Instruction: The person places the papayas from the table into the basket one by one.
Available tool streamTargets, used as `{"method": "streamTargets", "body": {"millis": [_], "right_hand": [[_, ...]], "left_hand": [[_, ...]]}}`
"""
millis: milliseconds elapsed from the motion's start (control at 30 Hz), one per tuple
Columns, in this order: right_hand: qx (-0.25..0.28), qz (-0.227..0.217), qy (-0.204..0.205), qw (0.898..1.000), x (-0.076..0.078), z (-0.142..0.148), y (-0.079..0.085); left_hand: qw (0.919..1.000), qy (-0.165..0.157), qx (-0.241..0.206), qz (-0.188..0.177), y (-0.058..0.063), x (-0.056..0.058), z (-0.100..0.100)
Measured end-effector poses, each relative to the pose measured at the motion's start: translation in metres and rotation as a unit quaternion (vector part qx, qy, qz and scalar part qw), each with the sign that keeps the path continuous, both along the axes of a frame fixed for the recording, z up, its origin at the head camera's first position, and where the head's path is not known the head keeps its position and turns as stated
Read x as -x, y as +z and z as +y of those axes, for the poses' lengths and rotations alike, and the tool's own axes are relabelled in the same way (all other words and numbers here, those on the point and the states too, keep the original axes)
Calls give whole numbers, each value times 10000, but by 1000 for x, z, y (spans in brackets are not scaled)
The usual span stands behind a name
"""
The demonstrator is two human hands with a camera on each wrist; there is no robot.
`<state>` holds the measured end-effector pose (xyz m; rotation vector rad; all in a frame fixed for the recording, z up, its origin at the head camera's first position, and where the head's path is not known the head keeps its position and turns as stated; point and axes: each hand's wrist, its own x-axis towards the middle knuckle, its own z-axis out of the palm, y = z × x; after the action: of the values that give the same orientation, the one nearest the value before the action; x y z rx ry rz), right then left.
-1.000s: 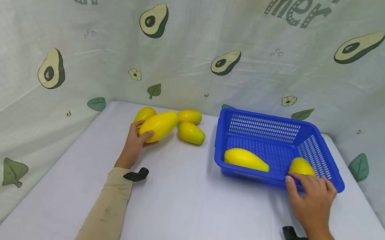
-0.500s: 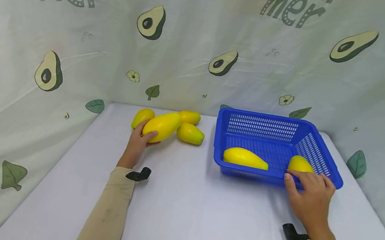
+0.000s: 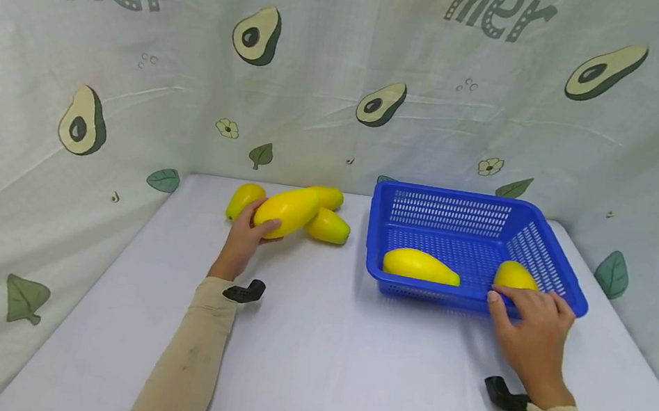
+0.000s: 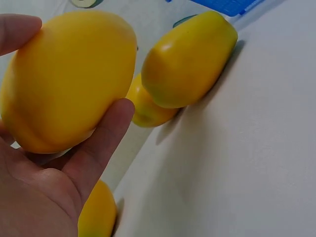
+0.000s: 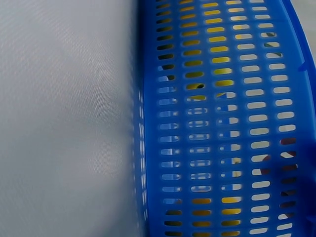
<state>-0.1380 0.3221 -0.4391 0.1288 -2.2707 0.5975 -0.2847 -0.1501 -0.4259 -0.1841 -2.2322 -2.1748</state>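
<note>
"Which papaya is in use?"

"The big yellow papaya (image 3: 290, 213) in the left hand (image 3: 240, 242). The thumb is on the near side, fingers curled round its blunt end."

"Which way does it point?"

"Its long axis runs slantwise: one end at the palm, the other aimed away from the person and to the right, towards the back of the tabletop (image 3: 380, 381). It's held up in front of other fruit; whether it touches them, I can't tell."

"What's around it?"

"To its left, a smaller papaya (image 3: 246, 201), long axis slanting, green tip towards the person. To its right, the green-tipped papaya (image 3: 329, 226) points right and slightly nearer. Behind that, the back papaya (image 3: 329, 197) lies roughly sideways, its left end hidden."

"And the right hand (image 3: 535, 340)?"

"Well apart from the left, gripping the front rim of the blue basket (image 3: 432, 288) near its right corner, thumb outside, fingers over the edge."

"Anything in there?"

"Two. The long papaya (image 3: 418, 266) lies at the front left, nearly side to side, its narrow end pointing right. The other papaya (image 3: 516, 275) sits by the right hand, partly hidden by rim and fingers, so I can't tell its axis."
</note>
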Motion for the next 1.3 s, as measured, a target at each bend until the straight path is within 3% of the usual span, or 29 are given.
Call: {"method": "streamTargets", "body": {"millis": [533,1000,1300], "right_hand": [[42,-56,36,10000,1,-1,2],[15,30,37,10000,0,2,6],[69,-63,38,9999,0,1,3]], "left_hand": [[9995,-200,-4,242,24,5,19],[9965,-414,595,420,40,10,40],[9949,-477,794,403,48,8,48]]}}
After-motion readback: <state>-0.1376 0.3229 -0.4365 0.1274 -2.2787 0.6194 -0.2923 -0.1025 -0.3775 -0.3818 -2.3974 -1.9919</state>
